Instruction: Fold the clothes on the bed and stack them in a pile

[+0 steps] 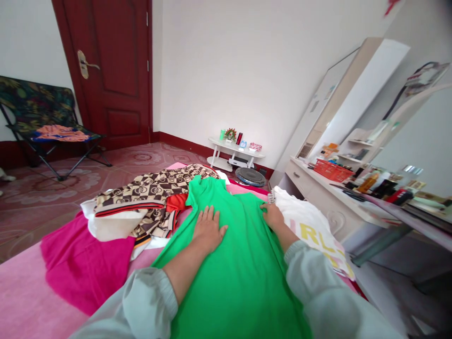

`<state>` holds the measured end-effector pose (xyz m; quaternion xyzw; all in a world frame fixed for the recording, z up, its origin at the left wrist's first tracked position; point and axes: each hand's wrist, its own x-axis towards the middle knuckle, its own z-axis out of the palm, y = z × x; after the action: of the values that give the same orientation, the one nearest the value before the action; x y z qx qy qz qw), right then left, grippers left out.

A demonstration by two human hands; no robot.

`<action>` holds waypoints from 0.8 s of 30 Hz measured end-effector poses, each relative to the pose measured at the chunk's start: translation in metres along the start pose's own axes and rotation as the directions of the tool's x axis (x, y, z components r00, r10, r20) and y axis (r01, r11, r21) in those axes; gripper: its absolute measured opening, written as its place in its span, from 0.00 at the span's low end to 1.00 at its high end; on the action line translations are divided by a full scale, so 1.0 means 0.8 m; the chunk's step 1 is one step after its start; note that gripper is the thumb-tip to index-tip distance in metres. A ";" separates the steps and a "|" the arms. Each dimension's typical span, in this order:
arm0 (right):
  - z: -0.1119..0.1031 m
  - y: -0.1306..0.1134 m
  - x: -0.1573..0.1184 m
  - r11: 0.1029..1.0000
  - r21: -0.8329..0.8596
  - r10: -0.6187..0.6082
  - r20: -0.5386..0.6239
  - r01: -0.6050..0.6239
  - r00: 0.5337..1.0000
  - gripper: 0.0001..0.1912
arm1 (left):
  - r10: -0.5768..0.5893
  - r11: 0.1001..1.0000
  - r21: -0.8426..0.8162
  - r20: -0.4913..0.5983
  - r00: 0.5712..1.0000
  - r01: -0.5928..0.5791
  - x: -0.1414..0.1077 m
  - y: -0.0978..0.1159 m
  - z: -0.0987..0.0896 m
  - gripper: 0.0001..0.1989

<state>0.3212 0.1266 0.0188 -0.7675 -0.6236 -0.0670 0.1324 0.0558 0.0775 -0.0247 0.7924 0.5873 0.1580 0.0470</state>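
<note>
A green sleeveless dress (233,263) lies spread lengthwise over the pink bedding, its neck end pointing away from me. My left hand (209,229) rests flat on its upper left part, fingers stretched out. At the right armhole edge, my right hand (272,215) has its fingers closed on the cloth. Left of the dress is a pile with a brown and cream patterned jacket (148,188), a magenta garment (88,263) and a white piece of cloth (113,226). A white shirt with yellow letters (310,221) lies just beyond my right hand.
The pink bedding (21,306) shows at the lower left. A folding chair (38,108) holding orange cloth stands near the red door (113,70). Against the far wall is a low white table (226,147). A dressing table (339,193) with bottles and a red basket (332,170) borders the right.
</note>
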 end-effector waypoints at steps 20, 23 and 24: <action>-0.040 -0.005 0.022 0.996 0.031 -0.083 -0.101 0.087 0.991 0.18 | 0.032 0.998 -0.045 -0.031 0.999 -0.033 -0.001 0.000 0.002 0.27; -0.006 -0.025 0.037 0.988 0.154 -0.013 -0.014 0.015 1.000 0.21 | 0.030 0.998 -0.048 -0.025 0.999 -0.031 -0.001 0.000 0.002 0.28; 0.006 -0.028 0.041 0.983 0.183 0.008 0.012 -0.010 1.000 0.24 | 0.030 0.998 -0.049 -0.024 0.999 -0.031 -0.001 0.000 0.002 0.28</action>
<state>0.3057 0.1628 0.0258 -0.7552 -0.6245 -0.0047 0.1990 0.0562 0.0770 -0.0266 0.7980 0.5716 0.1822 0.0574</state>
